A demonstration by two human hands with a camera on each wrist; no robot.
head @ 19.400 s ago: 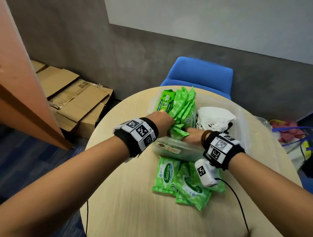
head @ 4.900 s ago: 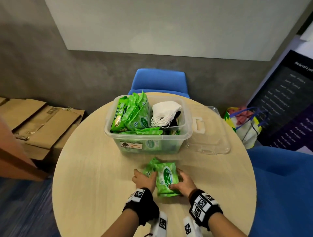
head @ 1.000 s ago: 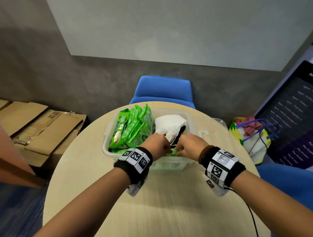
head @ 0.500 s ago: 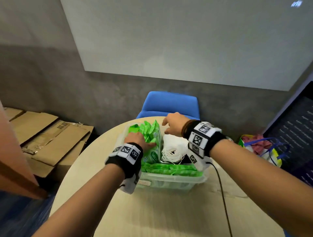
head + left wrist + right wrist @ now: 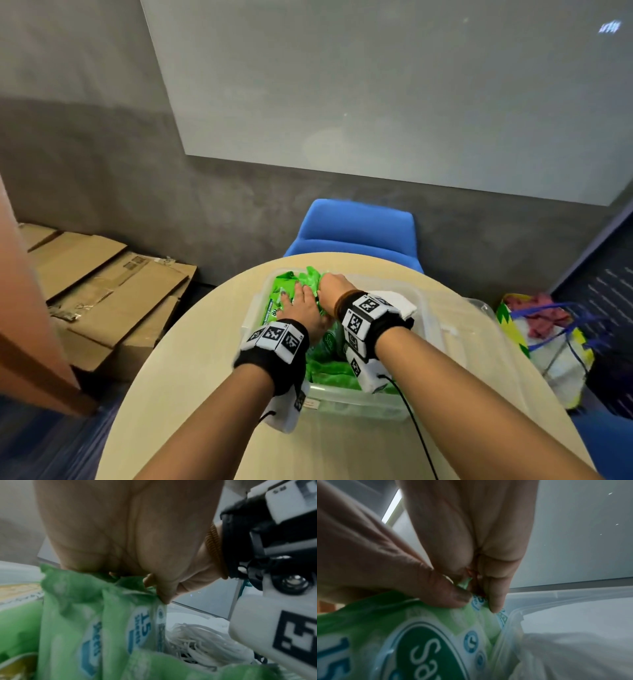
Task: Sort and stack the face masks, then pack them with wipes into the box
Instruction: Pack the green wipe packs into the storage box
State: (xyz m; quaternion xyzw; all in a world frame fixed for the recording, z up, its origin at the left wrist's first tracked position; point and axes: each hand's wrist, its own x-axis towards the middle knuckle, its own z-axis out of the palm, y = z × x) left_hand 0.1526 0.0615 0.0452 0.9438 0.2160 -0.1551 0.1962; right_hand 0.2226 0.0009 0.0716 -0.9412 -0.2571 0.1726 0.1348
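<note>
Right hand shifted from masks, now gripping wipes.

A round pale wooden table fills the near part of the scene; a blue chair stands at its far edge, against a grey wall; a large whiteboard hangs on that wall above the chair; flattened cardboard boxes lie piled on the floor to the left; an orange-brown panel stands at the near left; a bag with blue handles, holding reddish cloth, sits on the floor to the right, beside a dark board with faint writing.
</note>
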